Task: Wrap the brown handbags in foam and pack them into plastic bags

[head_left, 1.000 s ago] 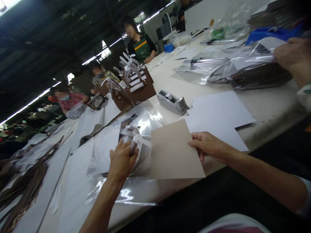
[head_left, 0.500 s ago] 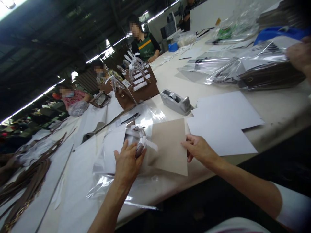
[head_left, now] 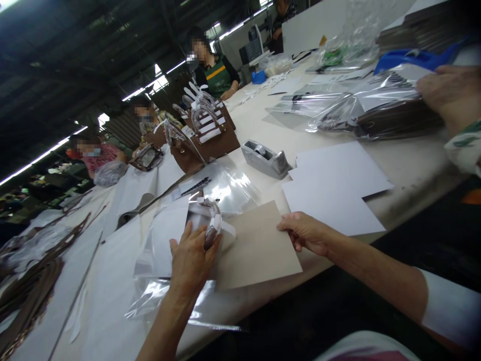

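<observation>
My left hand [head_left: 193, 255] lies with spread fingers over a small bag with plastic-wrapped handles [head_left: 213, 223]; the hand hides much of the bag. A white paper strip [head_left: 228, 229] sticks out from the handles. My right hand [head_left: 306, 233] pinches the right edge of a tan cardboard sheet [head_left: 259, 245] between thumb and fingers. The sheet's left side reaches the bag beneath the handles; whether it goes inside is hidden. Under the bag are a white sheet [head_left: 161, 240] and a clear plastic bag [head_left: 145, 296], which spreads toward the table's front edge.
A grey tape dispenser [head_left: 265, 159] stands beyond white paper sheets [head_left: 334, 185]. Brown handbags [head_left: 214, 138] stand further back. At right, another person's hand [head_left: 451, 93] touches a plastic-wrapped brown item [head_left: 398, 118]. Brown straps [head_left: 33, 296] lie at left. Several people sit across the table.
My right hand has tilted the cardboard sheet and brought it closer to the bag. My left hand stays on the bag. The other person's hand at right has come further into view.
</observation>
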`<state>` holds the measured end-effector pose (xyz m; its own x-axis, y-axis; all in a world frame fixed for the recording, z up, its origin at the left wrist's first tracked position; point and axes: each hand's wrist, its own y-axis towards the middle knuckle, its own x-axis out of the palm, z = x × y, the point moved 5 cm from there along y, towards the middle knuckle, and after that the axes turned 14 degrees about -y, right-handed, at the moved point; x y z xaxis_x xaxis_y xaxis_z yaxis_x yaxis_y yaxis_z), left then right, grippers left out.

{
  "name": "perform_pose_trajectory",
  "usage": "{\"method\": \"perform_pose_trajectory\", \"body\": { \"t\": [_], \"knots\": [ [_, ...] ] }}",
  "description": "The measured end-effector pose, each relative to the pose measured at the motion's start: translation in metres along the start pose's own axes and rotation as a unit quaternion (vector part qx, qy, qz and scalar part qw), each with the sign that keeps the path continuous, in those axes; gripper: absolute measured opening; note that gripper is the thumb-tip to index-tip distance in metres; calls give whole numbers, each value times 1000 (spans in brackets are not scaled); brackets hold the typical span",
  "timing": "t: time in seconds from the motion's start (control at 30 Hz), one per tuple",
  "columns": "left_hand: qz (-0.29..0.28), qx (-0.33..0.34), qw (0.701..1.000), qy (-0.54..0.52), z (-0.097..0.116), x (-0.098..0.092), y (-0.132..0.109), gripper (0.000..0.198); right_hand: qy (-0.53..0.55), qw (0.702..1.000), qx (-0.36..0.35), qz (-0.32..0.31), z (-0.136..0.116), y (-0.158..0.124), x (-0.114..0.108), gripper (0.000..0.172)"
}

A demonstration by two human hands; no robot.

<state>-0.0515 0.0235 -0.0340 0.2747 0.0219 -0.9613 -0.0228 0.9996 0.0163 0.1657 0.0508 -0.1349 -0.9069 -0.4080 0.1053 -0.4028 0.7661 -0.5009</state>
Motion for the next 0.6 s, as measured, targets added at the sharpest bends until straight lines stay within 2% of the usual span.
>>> {"method": "perform_pose_trajectory", "body": {
  "t": [0.1,0.27,0.43,0.6],
  "knots": [
    [1,2,1000,0,-1,2,0,25,1,1000,2,-5,-3,4,-7,8],
    [-7,8,1000,12,-1,4,1,25,-8,998,-23,54,-15,24,-13,4],
    [-6,11,1000,26,2,5,0,25,-35,994,-57,91,-14,48,9,3],
    [-12,9,999,28,4,7,-1,25,-47,994,-60,73,5,57,34,3]
  ]
}}
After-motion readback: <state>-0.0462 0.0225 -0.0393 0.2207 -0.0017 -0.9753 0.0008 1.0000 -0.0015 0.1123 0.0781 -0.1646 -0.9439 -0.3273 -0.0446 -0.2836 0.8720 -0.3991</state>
